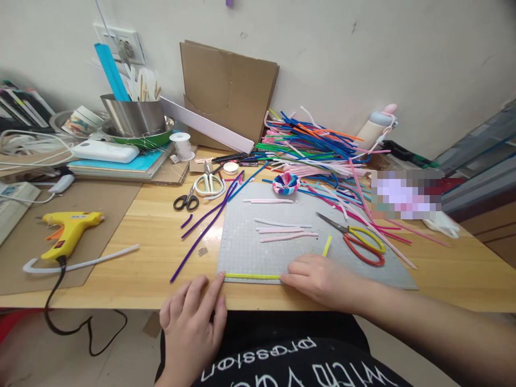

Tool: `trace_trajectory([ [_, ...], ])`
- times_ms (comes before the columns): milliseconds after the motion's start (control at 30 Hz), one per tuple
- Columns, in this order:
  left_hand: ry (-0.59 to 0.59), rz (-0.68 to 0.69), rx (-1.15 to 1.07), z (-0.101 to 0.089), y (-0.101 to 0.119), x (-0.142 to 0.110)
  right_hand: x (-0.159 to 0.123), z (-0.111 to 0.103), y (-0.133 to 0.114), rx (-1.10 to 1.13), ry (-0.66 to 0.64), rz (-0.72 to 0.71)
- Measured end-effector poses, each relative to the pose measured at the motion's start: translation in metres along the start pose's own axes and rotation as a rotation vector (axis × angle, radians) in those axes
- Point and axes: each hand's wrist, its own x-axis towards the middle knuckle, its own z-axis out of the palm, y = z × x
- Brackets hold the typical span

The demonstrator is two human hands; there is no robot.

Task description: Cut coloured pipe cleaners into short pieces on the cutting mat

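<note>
A yellow pipe cleaner (252, 276) lies straight along the near edge of the grey cutting mat (242, 252). My left hand (195, 314) rests at the table edge, fingers extended, its index fingertip touching the left end of the pipe cleaner. Farther right, my right hand (316, 277) is closed on the same pipe cleaner, thumb and fingers pressing it to the mat. A short yellow piece (327, 246) sticks out behind that hand; whether the two join is hidden. Several short pale pink and white pipe cleaners (282, 231) lie beyond. Scissors with red and yellow handles (365, 244) lie open to the right.
A yellow glue gun (70, 234) lies at left on cardboard, its cord hanging over the edge. Purple pipe cleaners (201, 242) and two small scissors (186, 201) are left of the mat. Behind sit a striped round piece (286, 184) and a colourful pipe-cleaner pile (314, 142).
</note>
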Motion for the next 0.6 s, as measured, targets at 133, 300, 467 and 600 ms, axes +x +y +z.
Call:
trace_trajectory([
  [133, 0.001, 0.008, 0.0, 0.0, 0.0, 0.0, 0.002, -0.001, 0.0, -0.002, -0.024, -0.003],
  [300, 0.01, 0.012, 0.002, 0.0, 0.0, 0.0, 0.01, -0.01, 0.001, -0.053, -0.087, -0.055],
  [467, 0.025, 0.014, -0.004, 0.001, 0.0, 0.001, 0.024, -0.021, 0.003, -0.168, -0.17, -0.161],
  [600, 0.03, 0.004, -0.008, 0.002, 0.001, 0.002, 0.037, -0.025, 0.0, -0.239, -0.212, -0.223],
])
